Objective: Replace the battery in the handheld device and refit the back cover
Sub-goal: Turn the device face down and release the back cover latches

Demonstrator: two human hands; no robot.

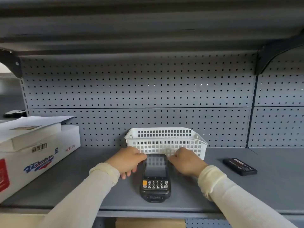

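At frame centre, the left hand (127,162) and right hand (186,162) grip the handheld device (155,176), screen up, on the shelf (271,191); a battery (239,166) lies at right.

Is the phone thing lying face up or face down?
Face up. The handheld device lies flat on the shelf, with its dark screen and keypad showing.

Black handheld device (155,177) lies flat, screen and keypad up, orange key at keypad's left, its top end between the two hands. Black battery (240,166) with red-white label lies flat, well right of the right hand.
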